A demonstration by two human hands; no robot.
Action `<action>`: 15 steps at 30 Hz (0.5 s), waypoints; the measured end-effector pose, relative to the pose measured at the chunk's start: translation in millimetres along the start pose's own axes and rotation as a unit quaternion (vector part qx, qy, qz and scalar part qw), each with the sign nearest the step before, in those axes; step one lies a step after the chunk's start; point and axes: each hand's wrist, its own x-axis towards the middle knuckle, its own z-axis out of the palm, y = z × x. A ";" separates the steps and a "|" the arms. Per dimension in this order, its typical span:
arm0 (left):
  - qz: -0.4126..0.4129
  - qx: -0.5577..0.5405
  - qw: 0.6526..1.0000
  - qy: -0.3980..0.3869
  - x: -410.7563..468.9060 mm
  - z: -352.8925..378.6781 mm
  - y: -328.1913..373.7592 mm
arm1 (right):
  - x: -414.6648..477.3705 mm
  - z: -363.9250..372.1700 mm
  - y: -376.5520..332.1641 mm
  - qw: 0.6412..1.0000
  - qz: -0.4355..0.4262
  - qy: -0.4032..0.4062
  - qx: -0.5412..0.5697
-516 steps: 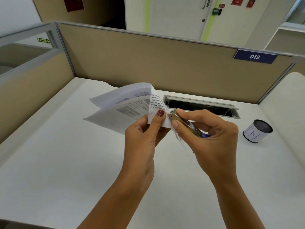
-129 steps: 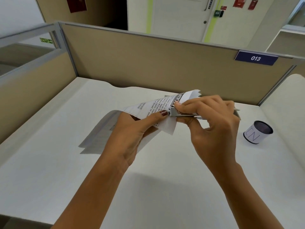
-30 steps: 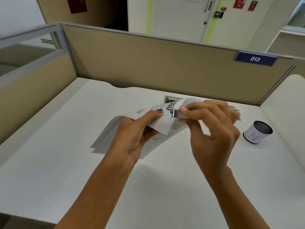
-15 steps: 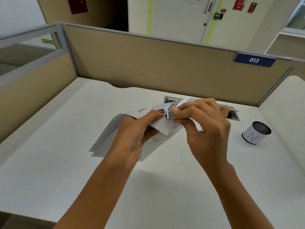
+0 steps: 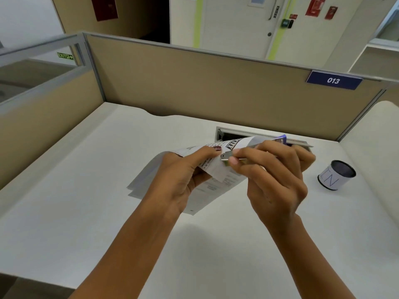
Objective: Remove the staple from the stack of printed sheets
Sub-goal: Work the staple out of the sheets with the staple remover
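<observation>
Two hands meet above the desk (image 5: 86,212), toward its back edge. The left hand (image 5: 179,178) pinches a raised corner of the stack of printed sheets (image 5: 216,190), and the right hand (image 5: 274,182) grips a small metal tool (image 5: 225,157) with its tip at that corner. The staple is too small to see. Levering gently, with the pinch kept close, should spare the paper.

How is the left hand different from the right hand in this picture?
The left hand pinches the folded corner of the printed sheets, while the right hand grips a metal tool. The left hand's thumb lies along the top of the paper, but the right hand's fingers curl round the tool. What they share: both meet at the same corner of the sheets, above the white desk.
</observation>
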 end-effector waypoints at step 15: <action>-0.050 -0.062 0.997 0.009 9.7 -4.3 -4.2 | -12.4 1.5 -13.6 0.936 0.328 -0.114 0.053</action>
